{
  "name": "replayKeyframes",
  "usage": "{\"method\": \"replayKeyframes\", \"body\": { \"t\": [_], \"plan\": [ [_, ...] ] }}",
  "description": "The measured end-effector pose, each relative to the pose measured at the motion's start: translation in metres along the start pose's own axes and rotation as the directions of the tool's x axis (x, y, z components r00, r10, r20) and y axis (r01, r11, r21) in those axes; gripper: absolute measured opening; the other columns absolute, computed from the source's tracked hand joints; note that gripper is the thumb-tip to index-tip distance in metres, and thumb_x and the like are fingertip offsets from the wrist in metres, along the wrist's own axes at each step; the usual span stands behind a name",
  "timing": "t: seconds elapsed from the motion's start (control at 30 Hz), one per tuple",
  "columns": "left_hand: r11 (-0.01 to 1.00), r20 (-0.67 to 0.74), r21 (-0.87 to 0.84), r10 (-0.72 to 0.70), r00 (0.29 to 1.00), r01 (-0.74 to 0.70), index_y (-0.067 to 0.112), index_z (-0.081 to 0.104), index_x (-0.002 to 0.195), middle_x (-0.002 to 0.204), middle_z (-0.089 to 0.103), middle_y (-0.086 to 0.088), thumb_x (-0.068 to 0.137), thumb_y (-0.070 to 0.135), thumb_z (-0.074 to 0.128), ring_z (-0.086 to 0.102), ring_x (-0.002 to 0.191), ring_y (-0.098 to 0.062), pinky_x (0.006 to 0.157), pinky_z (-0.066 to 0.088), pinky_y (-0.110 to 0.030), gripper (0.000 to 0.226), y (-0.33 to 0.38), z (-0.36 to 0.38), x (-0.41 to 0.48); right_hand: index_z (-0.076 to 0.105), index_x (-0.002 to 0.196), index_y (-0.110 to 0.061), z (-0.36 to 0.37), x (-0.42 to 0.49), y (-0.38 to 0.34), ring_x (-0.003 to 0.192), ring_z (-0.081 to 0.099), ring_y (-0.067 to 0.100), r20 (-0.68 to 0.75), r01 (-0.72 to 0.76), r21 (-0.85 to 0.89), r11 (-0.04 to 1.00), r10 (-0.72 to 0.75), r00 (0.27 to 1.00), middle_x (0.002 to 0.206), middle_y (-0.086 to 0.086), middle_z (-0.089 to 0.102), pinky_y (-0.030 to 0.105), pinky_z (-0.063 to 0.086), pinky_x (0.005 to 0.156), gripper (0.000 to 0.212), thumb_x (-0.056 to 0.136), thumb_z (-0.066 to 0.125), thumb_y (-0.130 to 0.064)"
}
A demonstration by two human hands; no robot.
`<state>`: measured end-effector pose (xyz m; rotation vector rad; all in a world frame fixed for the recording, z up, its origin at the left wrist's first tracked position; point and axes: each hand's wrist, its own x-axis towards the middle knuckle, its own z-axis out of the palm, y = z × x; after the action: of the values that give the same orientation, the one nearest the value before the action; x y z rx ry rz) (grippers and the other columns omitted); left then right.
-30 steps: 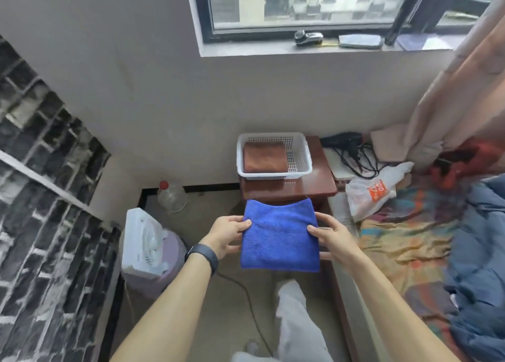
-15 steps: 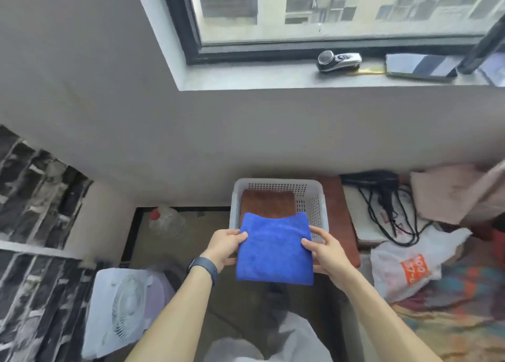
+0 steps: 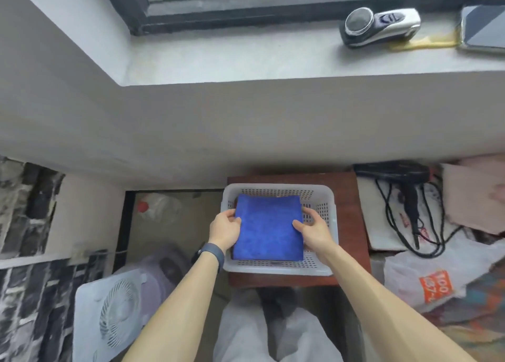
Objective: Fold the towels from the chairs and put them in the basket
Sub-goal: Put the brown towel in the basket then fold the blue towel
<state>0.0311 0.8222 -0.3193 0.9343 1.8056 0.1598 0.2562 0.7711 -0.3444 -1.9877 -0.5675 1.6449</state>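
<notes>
Pinching towel (image 3: 269,225) by both side edges: thumbs (image 3: 297,224) on top, other fingers (image 3: 310,213) wrapped round the edges. L hand (image 3: 225,230) on left edge, R hand (image 3: 314,232) on right, equally near. Towel between hands, folded, approx. square so no clear long axis, flat and down inside basket (image 3: 278,270), crowded toward left wall w/ bare floor at right. Resting on bottom or not: can't tell. Next, prob.: let go, lift hands out. Basket on stool (image 3: 352,219).
</notes>
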Motion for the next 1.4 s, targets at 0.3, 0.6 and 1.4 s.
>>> {"method": "replayKeyframes", "body": {
  "t": [0.3,0.6,1.4],
  "plan": [
    [0.964,-0.047,0.266,0.032,0.998,-0.019,0.017,0.045,0.141,0.129,0.058,-0.012,0.101,0.019,0.045,0.057,0.112,-0.034,0.091,0.05,-0.042,0.041,-0.005,0.01,0.008,0.047,0.138,-0.029,0.007,0.011,0.006,0.107,0.067,0.025,-0.011,-0.075,-0.057,0.996,0.074,0.997,0.126,0.003,0.065,0.052,0.058,0.09,0.04,0.1,0.059,-0.025],
    [0.503,0.01,0.759,0.625,0.781,-0.413,0.017,0.045,0.147,0.143,0.051,-0.011,0.089,0.028,0.061,0.053,0.125,-0.032,0.097,0.049,-0.043,0.061,-0.017,0.03,-0.008,0.045,0.146,-0.016,0.029,-0.008,0.023,0.141,0.037,0.025,-0.165,0.292,-0.741,0.605,-0.586,0.793,0.155,0.007,0.041,0.043,0.035,0.115,0.055,0.095,0.052,-0.036],
    [0.369,0.179,0.811,0.581,0.794,-0.453,0.015,0.007,0.157,0.164,0.012,-0.017,0.098,0.048,0.029,0.002,0.152,-0.039,0.121,0.017,-0.055,0.071,-0.06,0.072,0.077,0.012,0.16,-0.029,0.06,0.066,0.071,0.156,-0.002,0.018,0.006,0.249,-0.874,0.417,-0.503,0.864,0.17,0.0,0.005,0.054,0.01,0.122,0.066,0.1,0.034,-0.045]
  ]
}}
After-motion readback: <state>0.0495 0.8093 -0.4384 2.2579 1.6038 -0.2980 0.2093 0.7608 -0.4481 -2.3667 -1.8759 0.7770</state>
